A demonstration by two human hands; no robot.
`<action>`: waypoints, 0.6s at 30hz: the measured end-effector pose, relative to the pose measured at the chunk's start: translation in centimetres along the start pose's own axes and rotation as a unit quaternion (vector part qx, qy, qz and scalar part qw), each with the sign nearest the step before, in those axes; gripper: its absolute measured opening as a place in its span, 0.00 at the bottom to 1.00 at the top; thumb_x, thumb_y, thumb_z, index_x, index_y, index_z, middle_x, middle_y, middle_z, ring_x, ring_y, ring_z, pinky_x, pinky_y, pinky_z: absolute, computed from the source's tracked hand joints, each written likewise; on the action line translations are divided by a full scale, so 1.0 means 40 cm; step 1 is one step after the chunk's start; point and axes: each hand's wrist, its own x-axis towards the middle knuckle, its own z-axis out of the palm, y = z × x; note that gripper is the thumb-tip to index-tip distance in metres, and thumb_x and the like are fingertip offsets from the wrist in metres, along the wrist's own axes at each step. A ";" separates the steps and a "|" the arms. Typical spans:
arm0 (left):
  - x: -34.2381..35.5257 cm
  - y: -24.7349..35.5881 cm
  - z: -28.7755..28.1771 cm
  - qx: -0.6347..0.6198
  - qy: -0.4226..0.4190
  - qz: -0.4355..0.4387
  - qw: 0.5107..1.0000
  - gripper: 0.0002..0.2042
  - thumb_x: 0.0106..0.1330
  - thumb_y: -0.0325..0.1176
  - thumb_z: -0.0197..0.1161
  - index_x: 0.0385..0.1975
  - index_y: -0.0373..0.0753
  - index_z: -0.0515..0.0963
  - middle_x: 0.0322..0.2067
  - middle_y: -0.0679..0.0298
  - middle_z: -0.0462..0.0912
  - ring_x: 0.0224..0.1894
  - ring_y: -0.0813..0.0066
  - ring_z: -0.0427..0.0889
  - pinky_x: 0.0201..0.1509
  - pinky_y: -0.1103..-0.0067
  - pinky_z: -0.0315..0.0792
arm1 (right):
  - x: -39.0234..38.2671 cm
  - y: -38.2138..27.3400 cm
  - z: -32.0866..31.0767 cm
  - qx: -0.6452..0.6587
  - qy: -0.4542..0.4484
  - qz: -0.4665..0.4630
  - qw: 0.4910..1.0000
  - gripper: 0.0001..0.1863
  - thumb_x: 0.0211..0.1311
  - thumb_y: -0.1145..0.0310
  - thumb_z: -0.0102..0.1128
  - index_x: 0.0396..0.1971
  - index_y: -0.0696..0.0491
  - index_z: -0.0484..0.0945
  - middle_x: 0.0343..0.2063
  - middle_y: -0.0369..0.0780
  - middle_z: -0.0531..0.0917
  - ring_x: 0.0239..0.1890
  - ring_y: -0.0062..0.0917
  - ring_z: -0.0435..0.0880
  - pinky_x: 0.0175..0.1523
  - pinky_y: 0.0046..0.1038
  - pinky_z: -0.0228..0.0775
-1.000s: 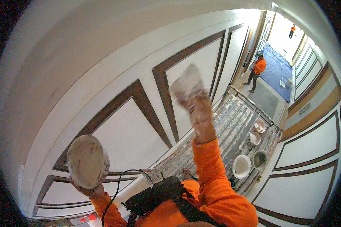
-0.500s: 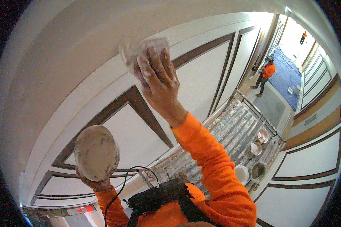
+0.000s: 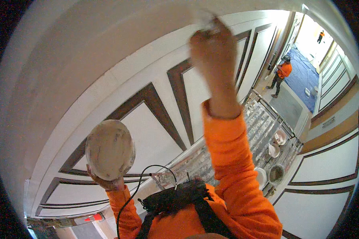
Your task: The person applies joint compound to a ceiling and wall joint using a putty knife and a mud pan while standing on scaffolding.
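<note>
My left hand (image 3: 106,182) is closed under a round, plaster-smeared dish (image 3: 110,149), with its broad face toward me. My right hand (image 3: 214,49) is raised high at the top centre, blurred by motion, its fingers closed. It grips a flat, plaster-smeared scraper (image 3: 205,15), of which only a thin blurred edge shows above the knuckles. That scraper is up against or close to the smooth beige curved surface (image 3: 107,44) above the wall; whether it touches I cannot tell.
Panelled wall (image 3: 147,131) with dark mouldings runs alongside. Below lies a splattered scaffold platform (image 3: 199,159) with a rail (image 3: 273,113) and several buckets (image 3: 276,174). A person in orange (image 3: 283,71) stands beyond, near a blue sheet (image 3: 301,75); another person (image 3: 320,36) is farther off. A black cable (image 3: 136,191) hangs before me.
My right hand has swung right and upward along the curved surface, turning the scraper from face-on to nearly edge-on. My left hand and the dish have shifted slightly up and right in view.
</note>
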 end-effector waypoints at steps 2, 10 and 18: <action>-0.004 -0.007 0.021 0.049 -0.052 0.053 0.996 0.28 0.56 0.54 0.52 0.54 0.45 0.64 0.56 0.58 0.66 0.57 0.58 0.65 0.57 0.56 0.64 | -0.091 -0.087 0.007 0.067 -0.023 -0.062 0.996 0.22 0.41 0.75 0.51 0.42 0.48 0.75 0.29 0.43 0.81 0.27 0.40 0.80 0.32 0.38 0.73; 0.021 0.047 0.083 -0.233 -0.107 -0.254 0.933 0.30 0.53 0.52 0.52 0.54 0.42 0.65 0.54 0.57 0.68 0.55 0.59 0.67 0.57 0.59 0.65 | -0.281 -0.083 -0.046 0.269 -0.307 0.000 0.913 0.19 0.44 0.78 0.51 0.40 0.51 0.77 0.26 0.45 0.81 0.20 0.32 0.78 0.26 0.30 0.69; -0.082 0.026 0.042 -0.266 -0.146 -0.334 0.893 0.30 0.49 0.47 0.53 0.54 0.38 0.65 0.51 0.56 0.70 0.53 0.59 0.70 0.56 0.62 0.66 | -0.341 -0.092 -0.188 0.037 -0.486 -0.103 0.867 0.15 0.46 0.76 0.46 0.36 0.55 0.77 0.20 0.45 0.79 0.20 0.38 0.79 0.27 0.32 0.69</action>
